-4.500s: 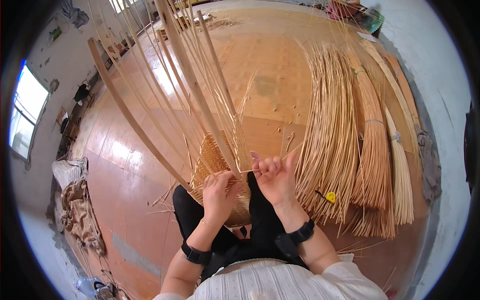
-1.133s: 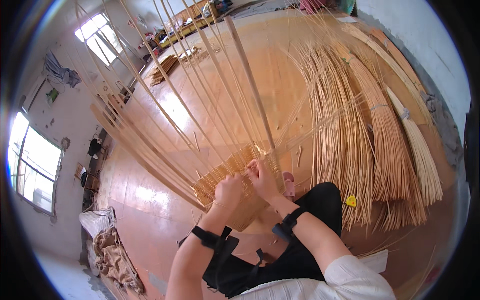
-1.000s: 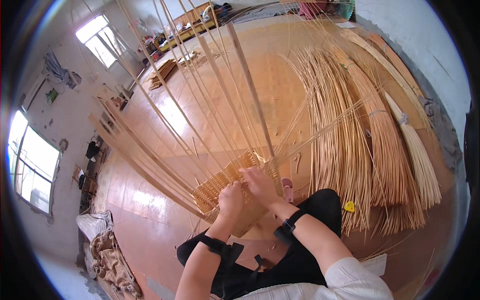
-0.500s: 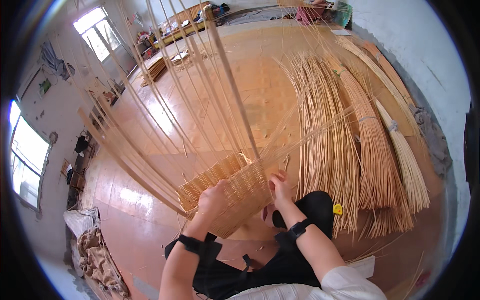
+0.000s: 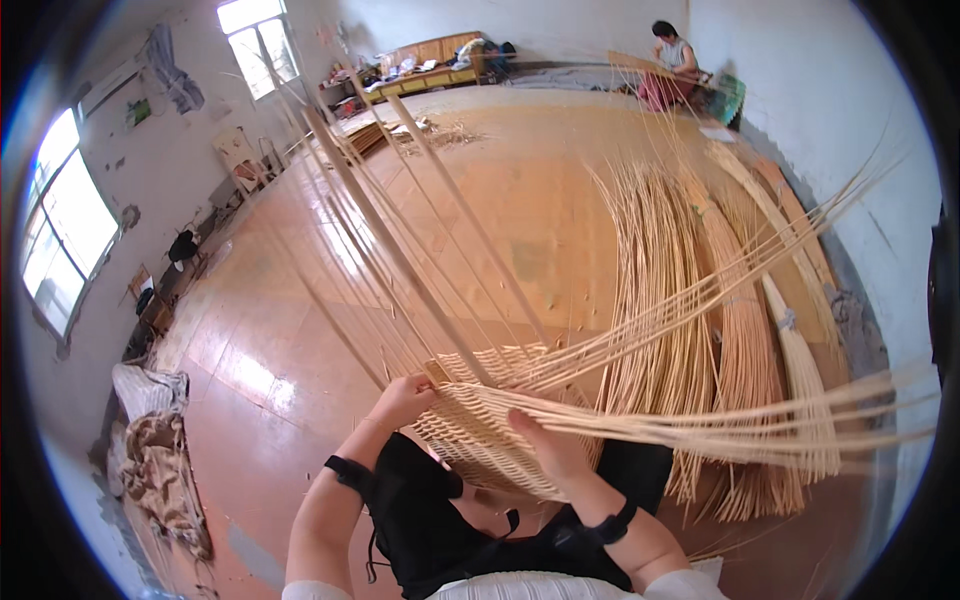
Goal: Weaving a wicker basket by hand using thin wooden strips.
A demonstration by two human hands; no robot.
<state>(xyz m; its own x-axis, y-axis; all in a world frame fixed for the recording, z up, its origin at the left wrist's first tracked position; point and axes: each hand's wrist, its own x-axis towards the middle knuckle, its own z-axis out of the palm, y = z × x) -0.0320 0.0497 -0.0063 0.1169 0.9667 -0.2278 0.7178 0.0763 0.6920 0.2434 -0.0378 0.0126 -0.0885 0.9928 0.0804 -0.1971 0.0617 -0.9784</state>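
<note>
A half-woven wicker basket [image 5: 490,425] sits tilted before my lap, its long stakes rising to the upper left. My left hand [image 5: 405,398] is closed on the basket's left edge, beside a flat wooden strip [image 5: 437,375]. My right hand [image 5: 552,450] grips the basket's near right side, its fingers partly hidden by the weave and rods. A sheaf of long pale wicker rods [image 5: 680,430] fans out rightward from the basket, passing just above that hand. Thick flat uprights [image 5: 390,235] stand among the thinner stakes.
Large bundles of wicker rods [image 5: 655,300] lie on the floor at right, along the wall. Another person [image 5: 672,70] sits far back right. A wooden bench [image 5: 425,65] with belongings stands at the back. Crumpled cloth [image 5: 165,470] lies at left.
The basket has been turned, so rods now sweep out to the right. My left hand has shifted slightly left; my right hand has moved down onto the basket's side. The view has tilted up.
</note>
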